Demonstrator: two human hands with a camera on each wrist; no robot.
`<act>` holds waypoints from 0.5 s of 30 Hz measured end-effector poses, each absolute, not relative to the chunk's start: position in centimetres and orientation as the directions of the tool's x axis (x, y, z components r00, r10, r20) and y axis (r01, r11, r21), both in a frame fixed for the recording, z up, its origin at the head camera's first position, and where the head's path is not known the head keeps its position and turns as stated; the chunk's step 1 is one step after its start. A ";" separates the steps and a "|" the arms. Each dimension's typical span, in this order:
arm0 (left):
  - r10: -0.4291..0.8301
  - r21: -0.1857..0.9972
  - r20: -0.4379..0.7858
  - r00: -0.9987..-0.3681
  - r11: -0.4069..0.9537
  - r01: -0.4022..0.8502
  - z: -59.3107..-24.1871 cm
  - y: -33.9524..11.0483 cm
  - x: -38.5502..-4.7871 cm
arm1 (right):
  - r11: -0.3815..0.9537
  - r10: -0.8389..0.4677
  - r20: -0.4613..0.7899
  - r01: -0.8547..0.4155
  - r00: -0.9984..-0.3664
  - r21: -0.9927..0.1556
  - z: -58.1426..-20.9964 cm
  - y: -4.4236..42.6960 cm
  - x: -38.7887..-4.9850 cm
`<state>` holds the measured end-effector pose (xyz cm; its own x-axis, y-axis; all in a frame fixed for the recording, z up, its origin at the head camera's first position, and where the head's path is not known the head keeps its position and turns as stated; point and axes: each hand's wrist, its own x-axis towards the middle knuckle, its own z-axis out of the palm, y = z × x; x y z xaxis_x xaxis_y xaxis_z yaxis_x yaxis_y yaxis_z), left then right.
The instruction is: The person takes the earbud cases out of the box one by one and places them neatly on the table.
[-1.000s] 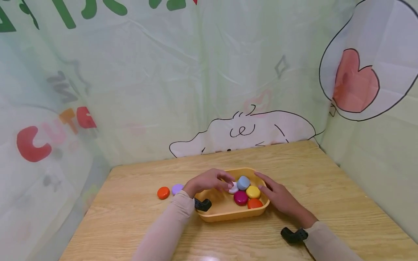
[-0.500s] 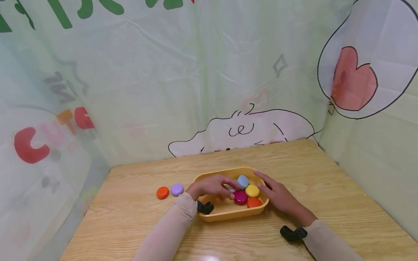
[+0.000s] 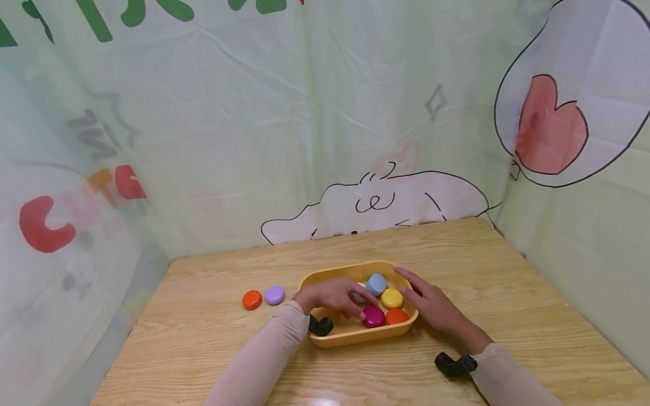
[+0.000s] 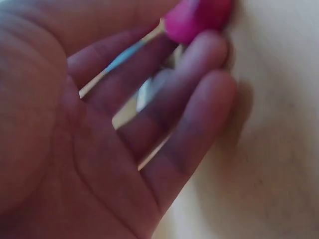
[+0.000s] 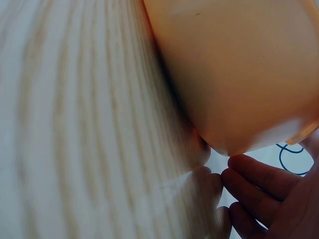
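An orange-yellow plastic basket (image 3: pixel 363 339) on the table holds several smooth, rounded, button-like pieces. My left hand (image 3: pixel 335 296) reaches over its left side and pinches a magenta round piece (image 3: pixel 373 317) between thumb and fingers. In the left wrist view the magenta piece (image 4: pixel 197 20) is at the fingertips. Beside it lie an orange-red piece (image 3: pixel 397 316), a yellow piece (image 3: pixel 392 298) and a tilted light-blue piece (image 3: pixel 376 284). A pale piece (image 3: pixel 361 286) is mostly hidden behind my fingers. My right hand (image 3: pixel 431 301) holds the basket's right end, thumb over the rim, fingers along the outer wall (image 5: pixel 239 74).
On the wooden table (image 3: pixel 213 338), left of the basket, a red-orange piece (image 3: pixel 251 300) and a lavender piece (image 3: pixel 275 295) lie close together. A printed curtain (image 3: pixel 244 141) stands behind and on both sides of the table.
My left hand has let go of the pale piece and shifted to the magenta one, which has moved slightly toward me. The right hand stays at the basket's end.
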<state>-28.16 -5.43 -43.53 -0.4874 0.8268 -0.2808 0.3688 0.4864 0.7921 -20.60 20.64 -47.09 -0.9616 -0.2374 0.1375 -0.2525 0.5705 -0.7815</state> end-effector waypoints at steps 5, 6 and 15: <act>0.836 0.753 -0.259 -0.484 0.489 0.441 -43.7 -5.0 -28.1 | 0.572 -0.246 0.145 -0.264 -0.958 -0.777 -47.0 20.7 -20.5; 0.834 0.753 -0.254 -0.490 0.488 0.441 -43.7 -4.9 -28.1 | 0.572 -0.246 0.146 -0.265 -0.958 -0.776 -47.0 20.7 -20.5; 0.834 0.730 -0.201 -0.514 0.477 0.489 -43.9 -4.6 -28.0 | 0.560 -0.252 0.146 -0.267 -0.957 -0.784 -47.1 20.8 -20.6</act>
